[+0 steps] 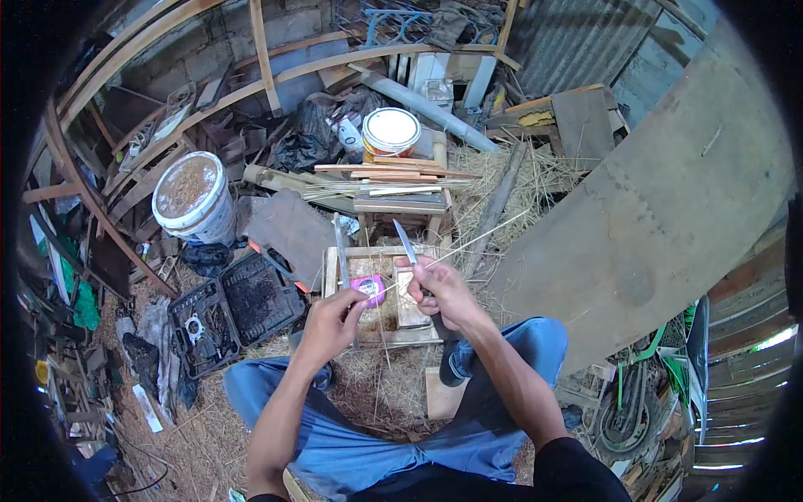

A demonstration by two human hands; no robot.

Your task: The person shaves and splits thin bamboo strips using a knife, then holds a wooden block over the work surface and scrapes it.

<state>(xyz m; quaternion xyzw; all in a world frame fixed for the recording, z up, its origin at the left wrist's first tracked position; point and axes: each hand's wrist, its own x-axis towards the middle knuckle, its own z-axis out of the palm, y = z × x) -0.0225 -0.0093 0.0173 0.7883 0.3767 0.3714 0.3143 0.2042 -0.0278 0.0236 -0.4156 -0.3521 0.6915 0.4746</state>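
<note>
A thin pale bamboo strip (481,240) runs slanting from my left hand, past my right hand, and out to the upper right. Its near end sits between the closed thumb and fingers of my left hand (329,325). My right hand (452,297) is wrapped round the dark handle of a knife (405,238), whose blade points up and away from me; the strip passes at its fingers. Below both hands is a low wooden frame (381,337). Inside it lie a round pink object (369,289) and a light wooden block (410,308). A long narrow flat piece (341,251) leans on the frame's left side.
Beyond the frame, wood strips (393,173) are stacked on a small stand. White buckets (194,194) stand at left and back. An open black tool case (242,305) lies at left. A large board (644,217) slants along the right. Straw and shavings cover the ground.
</note>
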